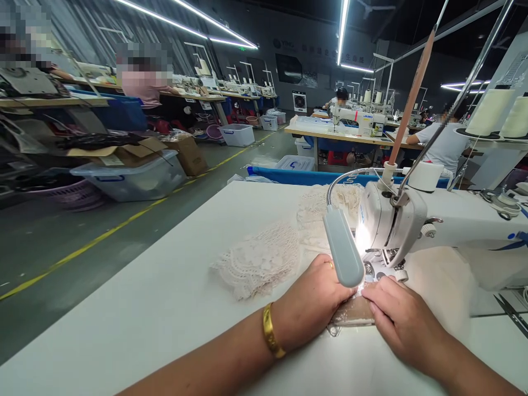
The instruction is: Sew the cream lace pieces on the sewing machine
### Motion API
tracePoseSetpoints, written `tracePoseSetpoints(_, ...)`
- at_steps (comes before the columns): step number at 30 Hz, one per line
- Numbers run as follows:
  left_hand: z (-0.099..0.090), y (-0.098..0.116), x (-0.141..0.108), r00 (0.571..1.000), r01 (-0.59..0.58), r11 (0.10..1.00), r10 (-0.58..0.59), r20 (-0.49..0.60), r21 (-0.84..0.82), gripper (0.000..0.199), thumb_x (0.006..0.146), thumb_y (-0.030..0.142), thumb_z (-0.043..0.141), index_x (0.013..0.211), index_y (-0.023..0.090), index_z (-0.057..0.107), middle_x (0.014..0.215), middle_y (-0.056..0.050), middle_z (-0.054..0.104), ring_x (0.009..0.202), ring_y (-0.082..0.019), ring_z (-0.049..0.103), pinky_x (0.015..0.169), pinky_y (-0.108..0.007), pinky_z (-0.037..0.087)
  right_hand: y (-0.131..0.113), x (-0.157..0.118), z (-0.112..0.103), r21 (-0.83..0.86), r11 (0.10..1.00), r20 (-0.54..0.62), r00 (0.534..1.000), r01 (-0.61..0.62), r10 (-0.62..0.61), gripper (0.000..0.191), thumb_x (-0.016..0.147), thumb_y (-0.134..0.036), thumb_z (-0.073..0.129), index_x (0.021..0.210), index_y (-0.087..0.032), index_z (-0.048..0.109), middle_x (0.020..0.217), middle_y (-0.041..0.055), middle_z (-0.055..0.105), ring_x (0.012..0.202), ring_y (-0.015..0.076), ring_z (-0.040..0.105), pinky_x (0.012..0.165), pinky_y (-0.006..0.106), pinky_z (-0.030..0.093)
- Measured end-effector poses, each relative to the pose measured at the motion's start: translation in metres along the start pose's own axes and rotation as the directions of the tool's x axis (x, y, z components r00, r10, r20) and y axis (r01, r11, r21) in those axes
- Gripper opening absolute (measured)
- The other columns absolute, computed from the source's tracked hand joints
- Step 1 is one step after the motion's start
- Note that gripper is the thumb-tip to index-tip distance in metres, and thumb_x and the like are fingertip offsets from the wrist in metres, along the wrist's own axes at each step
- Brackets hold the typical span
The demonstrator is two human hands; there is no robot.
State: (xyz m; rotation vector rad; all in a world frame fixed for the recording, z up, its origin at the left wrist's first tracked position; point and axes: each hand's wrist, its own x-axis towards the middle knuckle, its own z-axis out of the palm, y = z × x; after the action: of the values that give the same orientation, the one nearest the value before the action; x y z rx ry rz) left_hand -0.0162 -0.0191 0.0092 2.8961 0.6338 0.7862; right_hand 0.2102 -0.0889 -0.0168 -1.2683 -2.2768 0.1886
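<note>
A white sewing machine (462,217) stands at the right of the table, its needle area brightly lit. My left hand (307,300), with a gold bangle at the wrist, lies left of the needle. Its fingers curl down on pale lace fabric (359,291), partly hidden behind the grey lamp head (343,247). On the needle's near side, my right hand (406,316) presses its thumb and fingers together at the same fabric. Sheer pale cloth (445,280) spreads beyond the right hand. A folded piece of cream lace (264,258) rests on the table left of the machine.
More lace (315,206) lies behind the lamp on the white table (173,324). Dark scissors or snips (513,313) lie at the right edge. Thread cones (489,113) stand upper right. Plastic bins (136,179) and cartons line the aisle; co-workers (144,88) sit at other machines.
</note>
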Motion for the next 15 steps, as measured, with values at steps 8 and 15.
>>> tracePoseSetpoints(8, -0.0003, 0.0010, 0.0014, 0.999, -0.041, 0.999, 0.041, -0.032, -0.015, 0.025, 0.105, 0.015, 0.051, 0.094, 0.019, 0.073, 0.094, -0.005, 0.075, 0.090, -0.022, 0.067, 0.085, -0.040, 0.050, -0.0003, 0.0004, -0.0035, 0.004, 0.998, -0.020, 0.998, -0.067, 0.067, 0.029, 0.102, -0.013, 0.041, 0.115, -0.025, 0.064, 0.089, 0.0041, 0.062, 0.078, 0.0224, 0.057, 0.065, 0.034, 0.048)
tracePoseSetpoints(15, -0.0022, 0.0061, 0.0029, 0.992, -0.076, 0.997, 0.074, -0.098, -0.012, 0.033, 0.108, 0.016, 0.044, 0.094, 0.018, 0.073, 0.092, -0.006, 0.075, 0.085, -0.021, 0.067, 0.080, -0.037, 0.052, -0.0003, -0.0004, 0.0027, -0.070, 0.997, -0.019, 1.000, 0.014, -0.015, 0.039, 0.093, -0.004, 0.044, 0.120, -0.023, 0.066, 0.086, 0.0046, 0.061, 0.076, 0.0221, 0.054, 0.064, 0.033, 0.047)
